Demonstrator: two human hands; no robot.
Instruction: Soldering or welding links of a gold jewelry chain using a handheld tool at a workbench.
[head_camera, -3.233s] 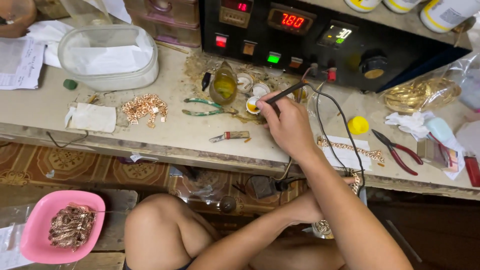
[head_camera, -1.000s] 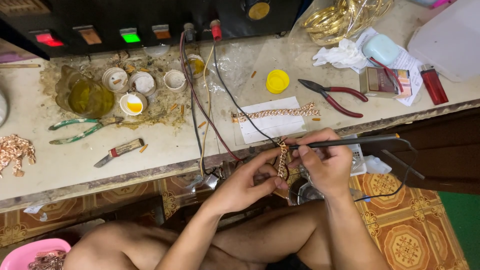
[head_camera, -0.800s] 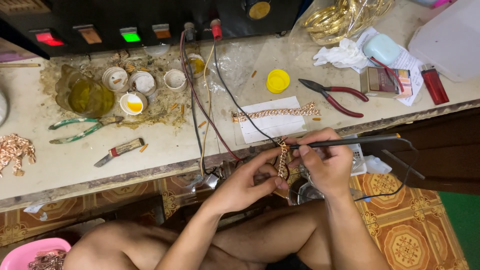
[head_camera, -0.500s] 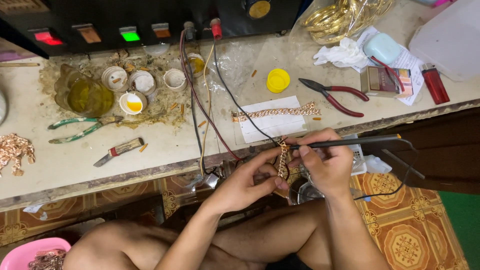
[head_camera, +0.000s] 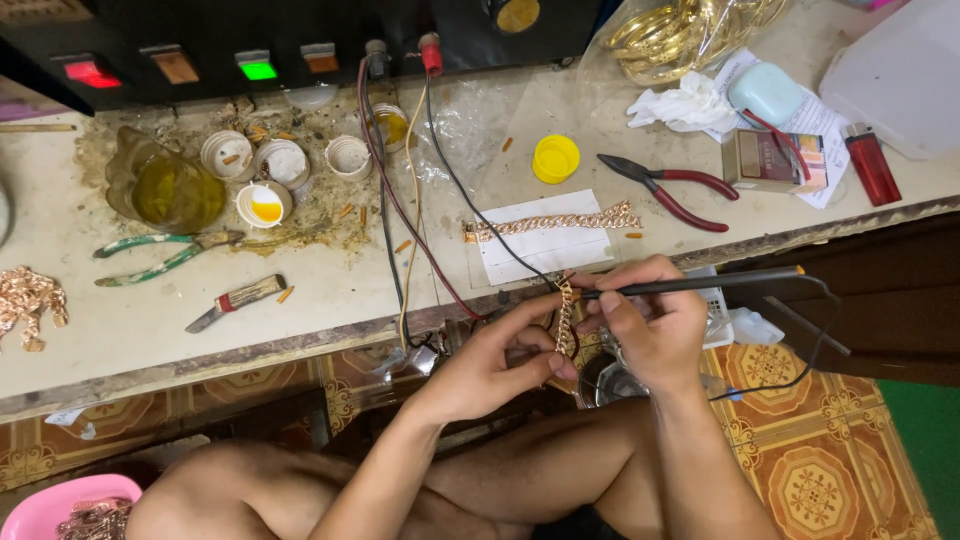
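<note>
Chain bracelet hangs just off the bench edge, pinched in my left hand. My right hand, at its 3 o'clock, grips the black soldering pen with its tip at the top links. It looks light, limp and delicate; best pinched near the joint.

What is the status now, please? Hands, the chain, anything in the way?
Left hand pinches chain upright. Right hand holds black wand, tip at chain top. Cables hang off bench beside left hand, not touching.
</note>
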